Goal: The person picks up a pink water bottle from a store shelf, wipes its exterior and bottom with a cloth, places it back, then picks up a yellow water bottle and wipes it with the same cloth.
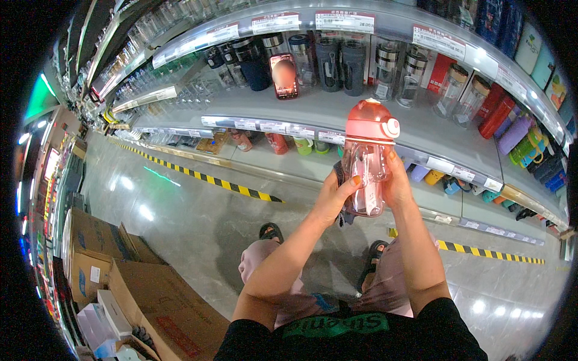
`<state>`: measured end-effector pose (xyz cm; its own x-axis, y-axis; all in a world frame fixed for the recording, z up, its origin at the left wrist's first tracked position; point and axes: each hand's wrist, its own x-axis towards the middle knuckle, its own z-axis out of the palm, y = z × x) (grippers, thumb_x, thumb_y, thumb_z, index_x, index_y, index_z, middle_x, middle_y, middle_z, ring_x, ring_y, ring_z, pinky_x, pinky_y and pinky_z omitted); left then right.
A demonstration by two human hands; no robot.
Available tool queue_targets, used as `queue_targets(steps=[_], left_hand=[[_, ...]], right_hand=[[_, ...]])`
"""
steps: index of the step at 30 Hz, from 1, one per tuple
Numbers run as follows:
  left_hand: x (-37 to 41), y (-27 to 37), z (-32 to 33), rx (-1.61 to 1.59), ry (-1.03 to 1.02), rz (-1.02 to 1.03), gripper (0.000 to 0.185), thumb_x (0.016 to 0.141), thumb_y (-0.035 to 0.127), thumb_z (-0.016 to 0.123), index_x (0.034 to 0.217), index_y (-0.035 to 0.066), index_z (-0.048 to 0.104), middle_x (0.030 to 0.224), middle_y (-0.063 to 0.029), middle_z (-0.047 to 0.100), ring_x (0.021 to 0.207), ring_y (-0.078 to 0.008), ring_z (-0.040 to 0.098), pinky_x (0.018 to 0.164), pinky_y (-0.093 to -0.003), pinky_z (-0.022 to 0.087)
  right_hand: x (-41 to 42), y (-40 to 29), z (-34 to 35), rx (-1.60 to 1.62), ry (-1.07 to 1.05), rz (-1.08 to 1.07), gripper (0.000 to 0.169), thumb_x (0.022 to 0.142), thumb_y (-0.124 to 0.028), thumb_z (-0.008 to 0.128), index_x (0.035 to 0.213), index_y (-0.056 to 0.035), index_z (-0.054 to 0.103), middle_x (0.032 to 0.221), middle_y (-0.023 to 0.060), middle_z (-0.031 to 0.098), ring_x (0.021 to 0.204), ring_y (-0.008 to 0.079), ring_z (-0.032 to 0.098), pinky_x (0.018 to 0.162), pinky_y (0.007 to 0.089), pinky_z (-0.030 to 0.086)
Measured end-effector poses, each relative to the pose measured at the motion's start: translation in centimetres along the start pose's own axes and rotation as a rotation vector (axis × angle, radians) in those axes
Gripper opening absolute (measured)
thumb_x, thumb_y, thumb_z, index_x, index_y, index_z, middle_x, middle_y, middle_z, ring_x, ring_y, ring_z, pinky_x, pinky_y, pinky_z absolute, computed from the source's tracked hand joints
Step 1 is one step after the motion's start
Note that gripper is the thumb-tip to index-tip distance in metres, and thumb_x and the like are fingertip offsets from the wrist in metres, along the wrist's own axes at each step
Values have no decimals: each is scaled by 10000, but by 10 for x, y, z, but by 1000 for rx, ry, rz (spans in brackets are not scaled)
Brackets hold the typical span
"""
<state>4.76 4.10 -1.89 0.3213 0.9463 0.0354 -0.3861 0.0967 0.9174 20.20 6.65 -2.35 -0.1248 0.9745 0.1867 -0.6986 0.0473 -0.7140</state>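
Observation:
Between my two hands is a pink clear plastic water bottle [366, 173] with a pink lid that has small ears and a round button. My left hand [336, 194] grips its left side, thumb across the front, with a dark grey cloth [338, 169] bunched between palm and bottle. Around the right side curls my right hand [398, 180]. The bottle is nearly upright, in front of the shelf's edge. A pale printed strip shows on its clear body. Behind it, a phone [284, 76] with a lit screen leans upright against bottles on the shelf.
Tumblers [353, 67], glass bottles [411, 76] and a red flask [496, 118] line the grey shelf [316, 106]. Coloured cups [303, 145] stand lower down. Yellow-black tape [216, 180] marks the floor. Open cardboard boxes [167, 307] sit at the lower left.

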Motion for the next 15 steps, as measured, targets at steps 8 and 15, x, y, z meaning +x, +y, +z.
queue_targets(steps=[8,15], left_hand=[[3,3,4,46,103,-11,438,868,252,617,1192,-14,489,1103,-67,561,987,-120,519,870,-281,428],[10,-5,4,37,313,134,227,876,193,634,984,-3,597,877,-9,624,747,-69,556,661,-230,471]], right_hand=[[0,3,3,-50,110,-57,459,862,-223,599,1238,-17,433,1130,88,568,971,172,586,822,318,499],[8,15,4,-231,315,-153,426,837,-140,634,1206,-18,458,1089,96,580,914,156,595,780,306,506]])
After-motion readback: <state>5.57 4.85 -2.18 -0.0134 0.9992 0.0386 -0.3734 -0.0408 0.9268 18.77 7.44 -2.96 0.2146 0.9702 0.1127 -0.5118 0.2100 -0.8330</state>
